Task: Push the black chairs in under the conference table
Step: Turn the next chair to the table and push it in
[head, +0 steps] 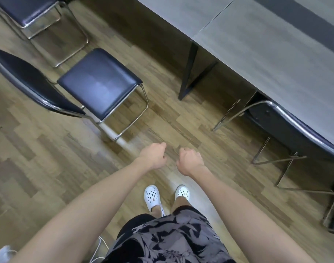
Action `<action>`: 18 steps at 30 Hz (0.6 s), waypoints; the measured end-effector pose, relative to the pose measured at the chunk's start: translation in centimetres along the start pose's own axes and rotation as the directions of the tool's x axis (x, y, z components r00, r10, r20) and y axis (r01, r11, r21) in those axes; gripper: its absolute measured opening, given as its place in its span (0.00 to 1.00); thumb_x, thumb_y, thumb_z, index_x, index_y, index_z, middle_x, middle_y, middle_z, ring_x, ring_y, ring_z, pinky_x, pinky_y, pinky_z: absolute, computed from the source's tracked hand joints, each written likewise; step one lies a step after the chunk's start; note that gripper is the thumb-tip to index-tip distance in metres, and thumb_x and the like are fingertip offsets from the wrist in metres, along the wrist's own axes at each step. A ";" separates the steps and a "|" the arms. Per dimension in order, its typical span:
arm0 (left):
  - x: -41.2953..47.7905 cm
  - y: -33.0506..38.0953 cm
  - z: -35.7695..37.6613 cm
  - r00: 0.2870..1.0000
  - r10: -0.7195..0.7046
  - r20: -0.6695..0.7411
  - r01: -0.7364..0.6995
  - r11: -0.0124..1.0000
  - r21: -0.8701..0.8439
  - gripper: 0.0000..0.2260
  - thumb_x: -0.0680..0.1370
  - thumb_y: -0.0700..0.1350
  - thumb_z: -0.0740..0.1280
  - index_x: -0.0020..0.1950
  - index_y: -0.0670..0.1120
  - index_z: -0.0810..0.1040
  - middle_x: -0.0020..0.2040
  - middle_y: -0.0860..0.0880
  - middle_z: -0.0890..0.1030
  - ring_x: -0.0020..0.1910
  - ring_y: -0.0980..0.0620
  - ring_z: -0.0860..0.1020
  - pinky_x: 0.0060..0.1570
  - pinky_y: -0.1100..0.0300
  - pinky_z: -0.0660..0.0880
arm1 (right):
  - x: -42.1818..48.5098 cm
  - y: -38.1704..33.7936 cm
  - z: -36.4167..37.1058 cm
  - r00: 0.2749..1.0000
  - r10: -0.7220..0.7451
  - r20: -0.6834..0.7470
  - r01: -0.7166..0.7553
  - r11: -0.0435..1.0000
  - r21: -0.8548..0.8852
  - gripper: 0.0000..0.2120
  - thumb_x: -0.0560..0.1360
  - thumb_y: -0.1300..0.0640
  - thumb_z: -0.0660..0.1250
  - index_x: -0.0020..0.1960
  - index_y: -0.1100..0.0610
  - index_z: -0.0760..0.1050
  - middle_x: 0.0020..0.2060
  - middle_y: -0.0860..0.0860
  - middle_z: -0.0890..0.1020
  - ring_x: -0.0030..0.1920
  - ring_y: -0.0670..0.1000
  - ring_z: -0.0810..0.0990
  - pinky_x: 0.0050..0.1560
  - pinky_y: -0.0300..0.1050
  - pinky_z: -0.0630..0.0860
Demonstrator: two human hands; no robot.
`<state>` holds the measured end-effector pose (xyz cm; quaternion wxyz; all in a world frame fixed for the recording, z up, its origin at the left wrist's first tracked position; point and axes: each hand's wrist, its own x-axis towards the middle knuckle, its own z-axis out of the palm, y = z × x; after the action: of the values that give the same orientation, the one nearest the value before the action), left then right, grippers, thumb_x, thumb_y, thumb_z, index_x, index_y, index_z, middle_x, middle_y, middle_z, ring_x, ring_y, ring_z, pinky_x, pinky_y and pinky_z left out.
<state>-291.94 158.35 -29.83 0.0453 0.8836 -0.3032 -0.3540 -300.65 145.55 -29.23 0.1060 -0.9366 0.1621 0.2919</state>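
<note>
From the head view, the person stands on the wood-plank floor [48,168] between two rows of furniture, both arms stretched forward and down. The left hand [154,154] and the right hand [190,159] are loosely curled, fingers folded in, and hold nothing; they hang close together over bare floor, touching neither chair nor bench. The conference bench [266,59] runs along the upper right, its dark leg [189,73] planted near the edge. One black chair [295,130] already sits tucked against the bench edge, its backrest rim at the bench lip and its chrome legs on the floor beneath. Left of the bench, across an open strip of floor, the nearest pulled-out black chair [98,82] faces the bench with its seat fully exposed; a further black chair [26,10] stands beyond it, also out. The step in hand looks like moving between chairs, one done and the next not yet gripped. The next move likely calls for stepping behind the nearest chair, taking its backrest [29,80] and sliding it straight across, keeping clear of the dark leg.
</note>
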 end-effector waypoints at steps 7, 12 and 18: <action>1.1 -1.7 -0.4 0.999 -0.032 -0.032 0.032 0.999 -0.005 0.17 0.77 0.46 0.61 0.66 0.44 0.70 0.60 0.43 0.78 0.60 0.42 0.76 0.52 0.51 0.74 | 2.2 -1.6 -0.5 0.998 -0.060 0.019 0.060 0.998 -0.014 0.19 0.77 0.54 0.60 0.66 0.59 0.67 0.61 0.57 0.75 0.62 0.58 0.73 0.59 0.51 0.68; 3.1 -1.5 -1.1 0.999 -0.045 -0.014 0.045 0.999 -0.004 0.18 0.77 0.46 0.61 0.65 0.44 0.70 0.60 0.42 0.78 0.59 0.41 0.76 0.53 0.50 0.74 | 4.5 -0.7 -1.3 0.996 -0.089 0.029 0.090 0.995 -0.041 0.16 0.78 0.52 0.60 0.62 0.60 0.68 0.61 0.58 0.75 0.62 0.58 0.73 0.59 0.51 0.68; 5.2 -1.7 -2.3 0.998 -0.068 0.002 0.068 0.998 -0.009 0.17 0.76 0.45 0.61 0.64 0.44 0.70 0.58 0.43 0.78 0.57 0.41 0.77 0.51 0.51 0.75 | 6.9 0.2 -2.5 0.993 -0.107 0.049 0.110 0.992 -0.062 0.16 0.78 0.53 0.60 0.62 0.60 0.68 0.60 0.58 0.76 0.62 0.58 0.73 0.59 0.51 0.68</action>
<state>-286.64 156.45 -31.77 0.0369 0.8929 -0.2716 -0.3573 -294.05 142.99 -31.27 0.0948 -0.9401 0.0989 0.3121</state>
